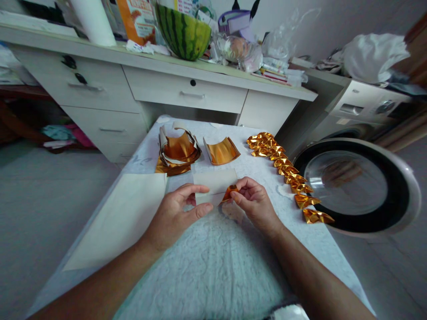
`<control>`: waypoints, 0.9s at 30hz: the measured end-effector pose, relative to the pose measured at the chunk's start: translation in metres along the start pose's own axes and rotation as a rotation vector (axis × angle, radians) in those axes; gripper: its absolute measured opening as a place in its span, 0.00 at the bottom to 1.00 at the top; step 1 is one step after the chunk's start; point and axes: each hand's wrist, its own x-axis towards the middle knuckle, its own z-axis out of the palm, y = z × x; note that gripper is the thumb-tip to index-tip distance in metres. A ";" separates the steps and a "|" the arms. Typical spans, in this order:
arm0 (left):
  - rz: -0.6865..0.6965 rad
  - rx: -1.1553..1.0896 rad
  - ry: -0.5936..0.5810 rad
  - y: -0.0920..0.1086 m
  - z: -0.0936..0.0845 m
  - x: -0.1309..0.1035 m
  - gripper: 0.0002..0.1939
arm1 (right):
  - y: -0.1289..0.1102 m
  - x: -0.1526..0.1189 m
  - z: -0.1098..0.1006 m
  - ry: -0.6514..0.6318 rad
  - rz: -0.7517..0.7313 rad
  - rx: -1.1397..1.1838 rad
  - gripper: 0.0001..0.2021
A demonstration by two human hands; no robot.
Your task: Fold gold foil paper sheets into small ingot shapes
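Observation:
A pale sheet (216,181) with a gold foil corner (228,194) is between my two hands over the table. My right hand (255,202) pinches the gold corner at the sheet's right side. My left hand (182,209) is at the sheet's left side, thumb and fingers apart, and the sheet's left edge passes between them. Just beyond lies a curved gold sheet (223,152). Left of that stands a curled stack of gold sheets (179,149). Folded gold foil pieces (286,169) run in a line down the table's right side.
A large pale paper (120,218) covers the table's left part. Behind the table, a white counter (216,73) bears a cut watermelon (183,33), a paper roll (95,22) and plastic bags. The open round door (356,184) of a washing machine (367,104) adjoins the table's right edge.

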 end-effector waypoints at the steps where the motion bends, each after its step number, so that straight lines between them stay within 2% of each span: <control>1: 0.005 -0.002 -0.009 -0.001 0.000 0.000 0.23 | 0.000 0.000 0.000 0.006 -0.001 0.001 0.13; 5: 0.053 -0.037 -0.066 -0.006 0.000 0.000 0.27 | -0.002 0.001 0.001 0.031 -0.010 0.002 0.14; 8: 0.086 0.016 -0.049 -0.005 0.001 0.000 0.27 | -0.002 0.002 0.000 0.064 -0.012 0.003 0.15; 10: 0.077 0.062 -0.007 -0.002 0.002 0.001 0.24 | -0.001 0.002 0.000 0.070 -0.013 0.003 0.15; 14: 0.015 0.035 0.069 0.001 0.006 0.002 0.12 | 0.001 0.002 0.003 0.032 -0.009 0.023 0.15; 17: -0.017 -0.037 0.076 -0.002 0.007 0.003 0.10 | 0.001 0.002 0.007 0.023 -0.005 0.069 0.17; 22: -0.012 -0.038 0.118 -0.010 0.007 0.005 0.09 | -0.002 0.002 0.009 0.005 0.025 0.116 0.26; 24: -0.007 -0.025 0.134 -0.010 0.007 0.005 0.09 | -0.002 0.001 0.008 -0.008 0.048 0.116 0.25; 27: -0.013 -0.018 0.131 -0.006 0.008 0.004 0.09 | -0.001 0.001 0.007 -0.023 0.063 0.072 0.17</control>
